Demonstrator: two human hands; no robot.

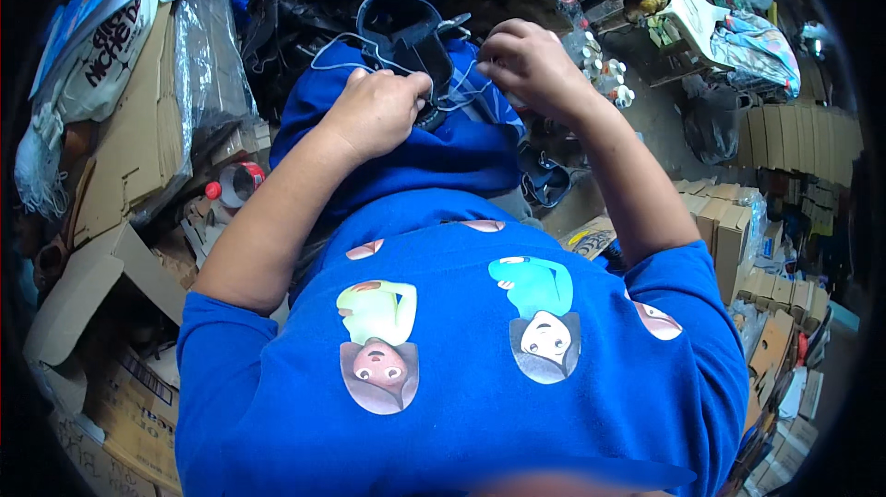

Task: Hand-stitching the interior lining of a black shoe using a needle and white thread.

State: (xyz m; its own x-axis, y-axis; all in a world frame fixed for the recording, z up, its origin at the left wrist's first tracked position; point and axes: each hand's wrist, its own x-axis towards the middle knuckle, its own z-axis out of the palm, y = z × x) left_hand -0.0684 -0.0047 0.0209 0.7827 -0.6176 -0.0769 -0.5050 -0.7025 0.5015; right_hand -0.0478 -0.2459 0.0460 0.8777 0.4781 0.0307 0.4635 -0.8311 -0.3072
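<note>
A black shoe-like piece (406,31), open at the top, sits on my lap over blue cloth (369,169). A thin white cord (334,42) loops around its left side and trails across to the right. My left hand (378,114) is closed at the near left of the black piece, where the cord runs into its fingers; the fingertips are partly hidden. To the right, my right hand (531,63) is raised and pinched, with strands of the cord leading to its fingers. It is apart from the black piece.
Flattened cardboard (134,142) and clear plastic sheeting (217,54) stand at the left, with a red-capped plastic bottle (240,181) nearby. Several small bottles (604,72) lie beyond my right forearm. A white plastic chair (688,3) is at the far right, above stacked cardboard (794,135).
</note>
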